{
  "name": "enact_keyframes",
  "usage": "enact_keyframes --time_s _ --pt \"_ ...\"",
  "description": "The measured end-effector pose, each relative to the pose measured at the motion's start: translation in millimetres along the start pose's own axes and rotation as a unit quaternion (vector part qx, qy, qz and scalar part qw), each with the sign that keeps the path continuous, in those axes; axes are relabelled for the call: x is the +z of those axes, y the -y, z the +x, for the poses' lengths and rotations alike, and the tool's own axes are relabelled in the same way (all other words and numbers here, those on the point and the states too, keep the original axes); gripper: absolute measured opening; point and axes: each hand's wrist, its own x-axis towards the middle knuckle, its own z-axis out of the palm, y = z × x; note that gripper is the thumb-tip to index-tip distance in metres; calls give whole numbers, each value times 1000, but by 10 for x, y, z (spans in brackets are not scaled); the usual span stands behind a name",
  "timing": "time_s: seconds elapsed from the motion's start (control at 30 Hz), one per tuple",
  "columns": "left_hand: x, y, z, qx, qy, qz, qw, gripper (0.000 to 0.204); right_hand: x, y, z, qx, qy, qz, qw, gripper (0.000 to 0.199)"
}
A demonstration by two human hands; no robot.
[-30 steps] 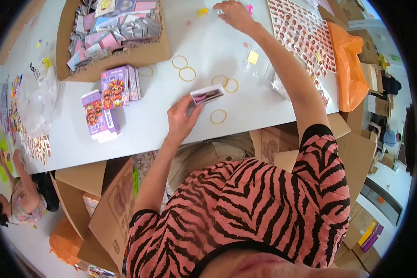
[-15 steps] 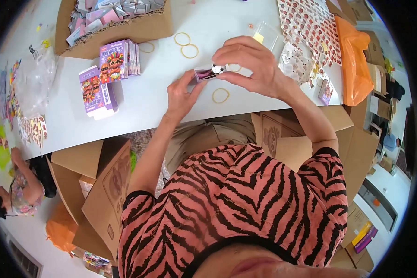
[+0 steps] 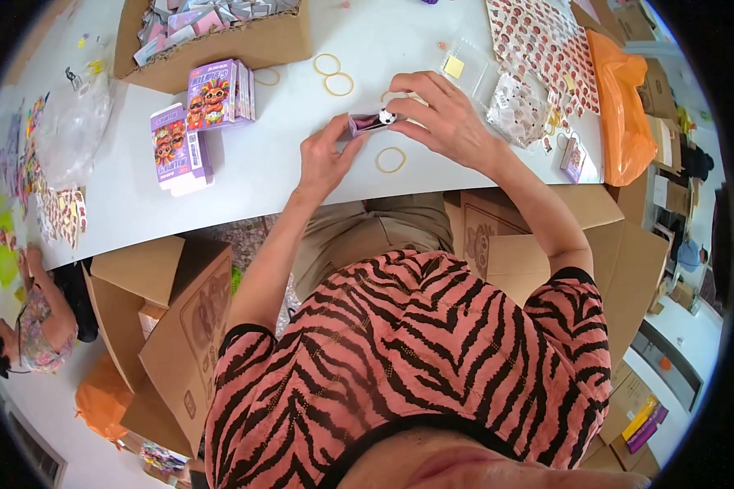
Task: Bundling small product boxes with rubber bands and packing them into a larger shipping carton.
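My left hand (image 3: 324, 159) pinches one end of a small purple box (image 3: 365, 122) held just above the white table (image 3: 253, 171). Over the box's other end, my right hand (image 3: 447, 122) presses a small round black-and-white item (image 3: 386, 117) against it. A yellow rubber band (image 3: 390, 160) lies on the table right under my hands. Two more rubber bands (image 3: 333, 73) lie a little farther back.
Two purple printed cartons (image 3: 200, 122) stand at the left. A cardboard box (image 3: 212, 33) of packets sits at the back. Sticker sheets (image 3: 538, 41), a clear tray (image 3: 497, 90) and an orange bag (image 3: 624, 106) lie to the right. Cardboard boxes (image 3: 179, 318) stand under the table; a person (image 3: 33, 326) sits at left.
My right hand came back from the far side of the table with a small item and joined my left hand on the purple box, which was lifted off the table.
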Motion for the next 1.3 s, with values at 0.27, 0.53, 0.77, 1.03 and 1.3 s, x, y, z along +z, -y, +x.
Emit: enact_keyframes --time_s 0.27,0.53,0.77,1.03,1.3 --pt "40 125 25 83 -34 8 996 31 65 83 -66 18 19 -42 999 23" --pt "35 77 31 82 -34 39 995 31 107 197 -41 70 79 -23 994 30" --pt "33 97 7 34 -10 36 999 25 75 182 -163 112 57 24 992 38" --pt "26 57 27 87 -26 47 995 30 214 199 -134 149 102 24 983 34" --pt "12 42 14 35 0 42 998 26 162 222 -228 171 51 -14 984 27"
